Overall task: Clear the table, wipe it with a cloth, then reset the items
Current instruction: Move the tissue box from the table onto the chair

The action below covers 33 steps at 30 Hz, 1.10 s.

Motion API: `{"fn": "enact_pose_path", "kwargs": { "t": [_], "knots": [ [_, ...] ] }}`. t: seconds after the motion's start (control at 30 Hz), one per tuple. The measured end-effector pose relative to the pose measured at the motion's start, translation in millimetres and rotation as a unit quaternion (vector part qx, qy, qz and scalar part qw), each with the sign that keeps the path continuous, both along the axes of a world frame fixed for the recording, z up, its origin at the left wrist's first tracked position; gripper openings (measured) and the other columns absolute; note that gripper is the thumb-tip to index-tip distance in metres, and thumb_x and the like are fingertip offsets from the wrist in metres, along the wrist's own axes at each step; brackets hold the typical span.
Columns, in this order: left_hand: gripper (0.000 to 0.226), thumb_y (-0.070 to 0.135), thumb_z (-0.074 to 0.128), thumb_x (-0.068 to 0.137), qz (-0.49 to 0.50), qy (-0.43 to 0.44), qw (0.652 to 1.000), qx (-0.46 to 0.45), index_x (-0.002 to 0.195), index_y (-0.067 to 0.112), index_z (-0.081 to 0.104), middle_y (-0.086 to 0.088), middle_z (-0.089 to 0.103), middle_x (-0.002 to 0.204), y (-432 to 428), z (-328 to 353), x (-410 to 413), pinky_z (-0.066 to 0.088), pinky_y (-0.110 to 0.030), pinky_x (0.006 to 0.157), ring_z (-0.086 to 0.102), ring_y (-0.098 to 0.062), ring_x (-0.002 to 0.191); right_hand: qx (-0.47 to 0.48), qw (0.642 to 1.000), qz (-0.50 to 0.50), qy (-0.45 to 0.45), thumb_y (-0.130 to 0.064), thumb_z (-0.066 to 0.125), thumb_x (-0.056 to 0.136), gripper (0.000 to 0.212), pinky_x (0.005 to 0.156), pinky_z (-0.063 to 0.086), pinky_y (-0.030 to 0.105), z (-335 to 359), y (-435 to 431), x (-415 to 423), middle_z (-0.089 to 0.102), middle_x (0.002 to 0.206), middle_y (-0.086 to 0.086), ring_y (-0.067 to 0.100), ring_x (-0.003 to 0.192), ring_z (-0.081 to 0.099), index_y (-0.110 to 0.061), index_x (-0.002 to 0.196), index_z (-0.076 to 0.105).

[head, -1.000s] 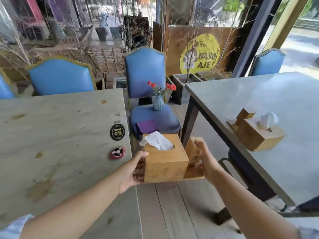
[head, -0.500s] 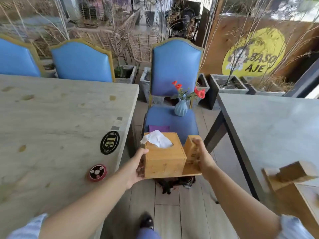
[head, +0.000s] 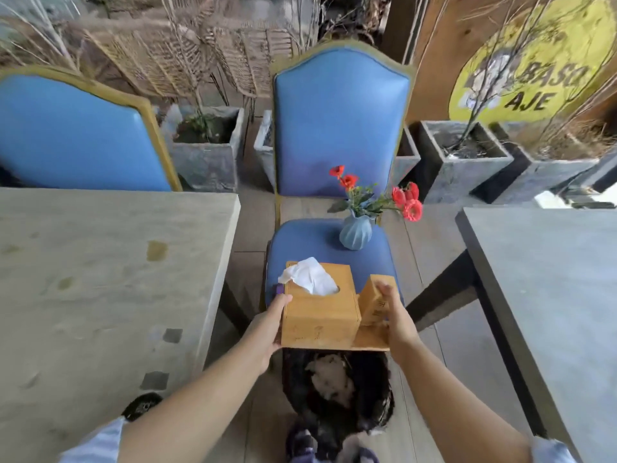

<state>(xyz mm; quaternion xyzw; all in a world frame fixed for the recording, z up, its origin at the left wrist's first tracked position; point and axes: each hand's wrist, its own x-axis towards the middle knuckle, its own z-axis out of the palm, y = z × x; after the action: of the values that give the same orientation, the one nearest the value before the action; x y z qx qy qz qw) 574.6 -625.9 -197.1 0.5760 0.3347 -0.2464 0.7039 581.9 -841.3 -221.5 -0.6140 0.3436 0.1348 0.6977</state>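
A wooden tissue box (head: 320, 314) on a wooden base, white tissue sticking out of its top and a small wooden block at its right, hangs over the front of the blue chair seat (head: 310, 240). My left hand (head: 267, 325) grips its left side. My right hand (head: 397, 317) holds the right side by the small block. A blue vase with red flowers (head: 356, 232) stands on the seat behind the box. A purple cloth (head: 279, 289) peeks out under the box's left corner. The pale stained table (head: 100, 279) lies to my left.
A round black number disc (head: 142, 406) sits at the pale table's near edge. A dark grey table (head: 551, 295) is on the right, a second blue chair (head: 76, 135) behind the pale table. Concrete planters (head: 467, 162) line the back. A dark furry thing (head: 337, 392) lies on the floor below the box.
Both hands have carried the tissue box away from the pale table and forward over the chair seat. The view has swung left and down; the purple cloth is now mostly covered.
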Motion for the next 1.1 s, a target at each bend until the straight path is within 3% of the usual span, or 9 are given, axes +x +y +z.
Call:
{"fn": "enact_pose_path", "kwargs": {
  "t": [0.17,0.33,0.43,0.5,0.6,0.7,0.83,0.97,1.1],
  "knots": [
    [0.031,0.047,0.06,0.085,-0.018,0.019,0.999,0.021,0.1,0.019,0.058,-0.007,0.065,0.101,-29.0,-53.0,76.5,0.049,-0.04,0.096,0.062,-0.021,0.097,-0.012,1.0,-0.017,0.02,-0.072,0.053,0.069,0.065,0.089,0.048,0.037,-56.2,-31.5,65.9,0.068,0.107,0.003,0.02,0.097,0.063,-0.027,0.114,0.062],
    [0.018,0.035,0.056,0.09,-0.041,0.008,0.999,0.017,0.088,0.017,0.057,-0.004,0.065,0.089,-68.3,-112.6,138.1,0.05,-0.034,0.088,0.062,-0.018,0.085,-0.014,1.0,-0.014,0.002,-0.059,0.051,0.082,0.048,0.08,0.05,0.031,-114.6,-70.9,117.3,0.069,0.098,0.001,0.014,0.091,0.063,-0.021,0.108,0.064],
    [0.017,0.032,0.055,0.091,-0.071,-0.009,0.997,0.006,0.094,0.017,0.061,0.0,0.068,0.092,-84.1,-145.1,164.3,0.049,-0.028,0.087,0.063,-0.014,0.088,0.001,1.0,0.009,-0.016,-0.067,0.055,0.062,0.057,0.096,0.047,0.041,-139.7,-90.3,140.0,0.071,0.099,0.002,0.019,0.097,0.064,-0.026,0.098,0.068],
    [0.024,0.033,0.056,0.09,-0.073,-0.018,0.997,-0.004,0.104,0.015,0.061,-0.001,0.069,0.102,-88.1,-164.0,176.3,0.047,-0.028,0.095,0.063,-0.015,0.097,0.009,1.0,0.012,-0.022,-0.066,0.056,0.054,0.055,0.084,0.049,0.033,-152.7,-97.2,151.6,0.069,0.088,-0.003,0.014,0.086,0.063,-0.028,0.092,0.067],
    [0.026,0.034,0.055,0.089,-0.089,-0.025,0.996,-0.018,0.107,0.017,0.062,0.0,0.068,0.113,-90.3,-189.0,184.9,0.038,-0.031,0.108,0.06,-0.014,0.11,0.013,0.999,0.019,-0.027,-0.057,0.053,0.063,0.041,0.074,0.048,0.027,-168.8,-104.0,164.8,0.066,0.086,-0.006,0.007,0.079,0.061,-0.03,0.093,0.062],
    [0.021,0.035,0.053,0.09,-0.1,-0.034,0.994,-0.026,0.102,0.021,0.063,0.003,0.067,0.114,-88.7,-201.3,184.2,0.032,-0.031,0.112,0.056,-0.011,0.116,0.02,0.998,0.042,-0.032,-0.063,0.058,0.058,0.053,0.078,0.05,0.028,-180.6,-106.4,171.6,0.068,0.09,-0.007,0.006,0.081,0.064,-0.029,0.098,0.063],
    [0.051,0.051,0.056,0.077,-0.143,-0.056,0.988,-0.005,0.12,0.023,0.057,0.003,0.06,0.129,-87.6,-206.9,185.5,0.028,-0.033,0.115,0.051,-0.01,0.123,0.007,0.999,0.035,-0.04,-0.068,0.055,0.05,0.065,0.08,0.048,0.026,-189.4,-109.2,176.8,0.069,0.094,-0.01,0.002,0.086,0.064,-0.031,0.102,0.063],
    [0.018,0.037,0.046,0.096,-0.176,-0.058,0.983,-0.008,0.105,0.029,0.059,0.007,0.063,0.119,-88.6,-210.1,186.8,0.03,-0.029,0.113,0.052,-0.009,0.12,-0.001,0.998,0.027,-0.056,-0.071,0.053,0.052,0.077,0.085,0.047,0.029,-196.4,-109.0,177.8,0.069,0.101,-0.006,0.006,0.095,0.063,-0.025,0.114,0.061],
    [0.031,0.033,0.045,0.098,-0.167,-0.072,0.983,-0.008,0.124,0.019,0.054,0.002,0.061,0.122,-89.4,-205.8,185.1,0.034,-0.026,0.108,0.053,-0.011,0.12,-0.048,0.996,0.035,-0.072,-0.076,0.051,0.057,0.083,0.094,0.045,0.032,-198.1,-104.3,172.0,0.064,0.115,-0.003,0.012,0.107,0.06,-0.027,0.124,0.054]
  ]
}}
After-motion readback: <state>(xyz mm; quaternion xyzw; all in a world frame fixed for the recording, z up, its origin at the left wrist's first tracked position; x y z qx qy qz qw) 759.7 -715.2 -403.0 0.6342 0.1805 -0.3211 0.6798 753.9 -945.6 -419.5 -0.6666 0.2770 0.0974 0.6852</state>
